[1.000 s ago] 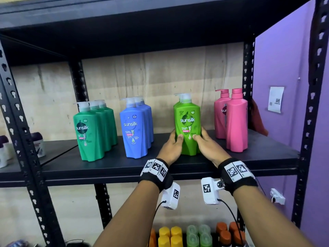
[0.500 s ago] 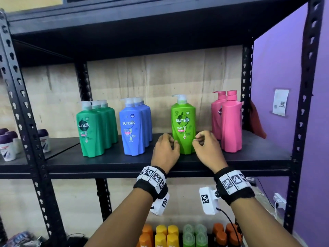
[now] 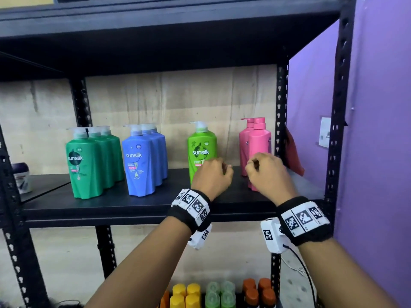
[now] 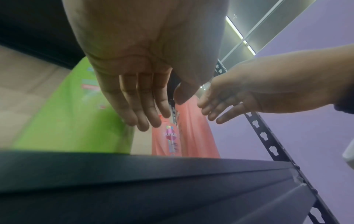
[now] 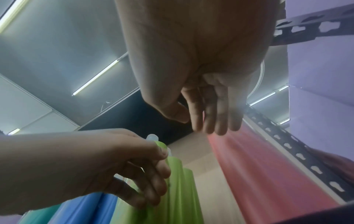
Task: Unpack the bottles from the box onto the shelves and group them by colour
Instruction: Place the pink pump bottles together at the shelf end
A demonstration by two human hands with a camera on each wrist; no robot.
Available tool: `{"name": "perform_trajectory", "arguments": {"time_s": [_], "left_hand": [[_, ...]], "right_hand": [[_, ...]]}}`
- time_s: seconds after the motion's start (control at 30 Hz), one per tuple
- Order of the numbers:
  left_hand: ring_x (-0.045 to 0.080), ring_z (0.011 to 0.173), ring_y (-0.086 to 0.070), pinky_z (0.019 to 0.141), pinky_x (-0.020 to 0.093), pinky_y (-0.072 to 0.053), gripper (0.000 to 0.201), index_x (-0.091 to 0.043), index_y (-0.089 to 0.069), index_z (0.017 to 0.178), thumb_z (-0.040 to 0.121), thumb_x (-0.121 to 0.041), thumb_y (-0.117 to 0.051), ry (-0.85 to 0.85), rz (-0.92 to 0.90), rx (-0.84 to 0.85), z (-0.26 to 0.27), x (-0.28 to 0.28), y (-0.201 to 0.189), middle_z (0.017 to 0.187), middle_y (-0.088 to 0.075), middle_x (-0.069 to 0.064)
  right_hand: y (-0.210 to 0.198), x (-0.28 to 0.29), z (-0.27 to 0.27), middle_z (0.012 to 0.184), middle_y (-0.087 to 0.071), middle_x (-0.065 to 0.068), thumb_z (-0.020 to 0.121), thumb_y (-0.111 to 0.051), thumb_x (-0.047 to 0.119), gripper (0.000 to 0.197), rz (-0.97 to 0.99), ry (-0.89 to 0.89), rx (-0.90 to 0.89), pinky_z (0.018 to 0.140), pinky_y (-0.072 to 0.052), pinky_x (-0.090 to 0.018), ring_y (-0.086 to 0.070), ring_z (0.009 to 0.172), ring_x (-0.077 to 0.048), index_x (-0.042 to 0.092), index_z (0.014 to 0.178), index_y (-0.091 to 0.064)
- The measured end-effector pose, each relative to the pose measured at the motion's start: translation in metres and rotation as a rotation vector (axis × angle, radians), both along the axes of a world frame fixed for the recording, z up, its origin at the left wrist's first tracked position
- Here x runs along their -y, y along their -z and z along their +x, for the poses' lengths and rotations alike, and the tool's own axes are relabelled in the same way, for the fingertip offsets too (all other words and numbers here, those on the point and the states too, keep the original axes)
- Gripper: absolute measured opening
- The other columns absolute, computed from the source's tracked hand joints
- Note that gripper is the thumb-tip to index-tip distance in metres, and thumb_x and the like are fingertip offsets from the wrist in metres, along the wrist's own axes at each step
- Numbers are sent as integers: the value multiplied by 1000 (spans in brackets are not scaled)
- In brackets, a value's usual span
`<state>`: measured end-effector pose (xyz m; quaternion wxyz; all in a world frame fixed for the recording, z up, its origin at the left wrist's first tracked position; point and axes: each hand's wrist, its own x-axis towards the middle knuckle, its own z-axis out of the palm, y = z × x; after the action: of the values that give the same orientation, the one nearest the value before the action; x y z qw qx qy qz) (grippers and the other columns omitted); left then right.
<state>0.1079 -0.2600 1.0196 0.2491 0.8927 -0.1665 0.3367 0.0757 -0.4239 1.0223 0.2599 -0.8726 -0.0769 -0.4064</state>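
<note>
One lime green pump bottle (image 3: 201, 150) stands upright on the black shelf (image 3: 138, 210), between three blue bottles (image 3: 142, 161) and two pink bottles (image 3: 258, 147). Three dark green bottles (image 3: 85, 163) stand at the left. My left hand (image 3: 212, 175) hovers in front of the lime bottle's lower part, fingers loosely curled and holding nothing. My right hand (image 3: 263, 171) hangs in front of the pink bottles, also empty. The left wrist view shows relaxed left fingers (image 4: 141, 109) apart from the lime bottle (image 4: 76, 121). In the right wrist view, the right hand's fingers (image 5: 208, 115) touch nothing.
Perforated black uprights (image 3: 340, 121) frame the shelf, and another shelf board (image 3: 169, 41) hangs close above. A purple wall (image 3: 382, 130) is at the right. Yellow (image 3: 185, 295), pale green (image 3: 219, 294) and orange (image 3: 258, 292) capped bottles fill the shelf below. A small jar (image 3: 21, 177) stands far left.
Both hands held the lime bottle's base a second ago. They have since let go and drawn back toward the shelf's front edge, and the bottle stays standing.
</note>
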Motion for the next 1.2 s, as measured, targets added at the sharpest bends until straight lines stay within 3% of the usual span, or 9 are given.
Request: {"name": "perform_trajectory", "arguments": {"time_s": [0.1, 0.23, 0.33, 0.47, 0.67, 1.03, 1.2], "left_hand": [[40, 97, -64, 79, 42, -52, 33, -9, -68, 91, 97, -37, -52, -2, 88, -38, 4, 17, -3, 99, -71, 18], [42, 100, -65, 82, 43, -53, 38, -6, -69, 99, 97, -39, -50, -36, 140, -79, 9, 32, -4, 105, -69, 23], [43, 100, -66, 84, 44, -55, 39, -6, -70, 101, 96, -39, -50, -45, 185, -90, 12, 36, -3, 106, -69, 23], [42, 97, -66, 81, 42, -55, 39, -7, -70, 102, 96, -39, -50, -52, 207, -99, 15, 37, -4, 105, -68, 23], [43, 97, -65, 81, 42, -54, 39, -6, -70, 102, 96, -39, -49, -71, 218, -91, 20, 39, -8, 105, -67, 24], [38, 103, -65, 86, 38, -53, 34, -10, -69, 99, 95, -40, -53, -11, 135, -155, 34, 71, -48, 109, -69, 18], [38, 125, -51, 108, 44, -43, 54, -6, -51, 135, 97, -44, -52, -75, 157, -184, 54, 91, -75, 134, -51, 21]], "right_hand": [[-3, 13, 2, 121, -51, -16, 94, -57, 22, 35, 74, 81, 76, 95, -49, -48, -56, 110, -36, 4, 124, -56], [-10, 25, 16, 135, -41, -23, 93, -63, 27, 62, 123, 108, 1, 106, -40, -51, -47, 124, -45, 3, 144, -38], [-13, 28, 33, 143, -36, -25, 91, -68, 40, 85, 194, 61, -137, 108, -39, -50, -47, 128, -47, 9, 155, -22], [-14, 27, 55, 141, -41, -29, 86, -73, 49, 101, 246, -4, -215, 104, -43, -48, -52, 124, -47, 9, 157, -14], [-10, 33, 62, 132, -53, -28, 84, -77, 42, 102, 231, 5, -172, 90, -49, -45, -61, 113, -44, 8, 156, -13], [11, 82, 44, 138, -48, -20, 83, -74, 44, 105, 325, 73, -45, 95, -50, -57, -57, 117, -44, 24, 160, -5], [32, 92, 44, 141, -40, -18, 79, -76, 40, 103, 417, 72, 60, 103, -39, -55, -42, 128, -40, 25, 159, -13]]}}
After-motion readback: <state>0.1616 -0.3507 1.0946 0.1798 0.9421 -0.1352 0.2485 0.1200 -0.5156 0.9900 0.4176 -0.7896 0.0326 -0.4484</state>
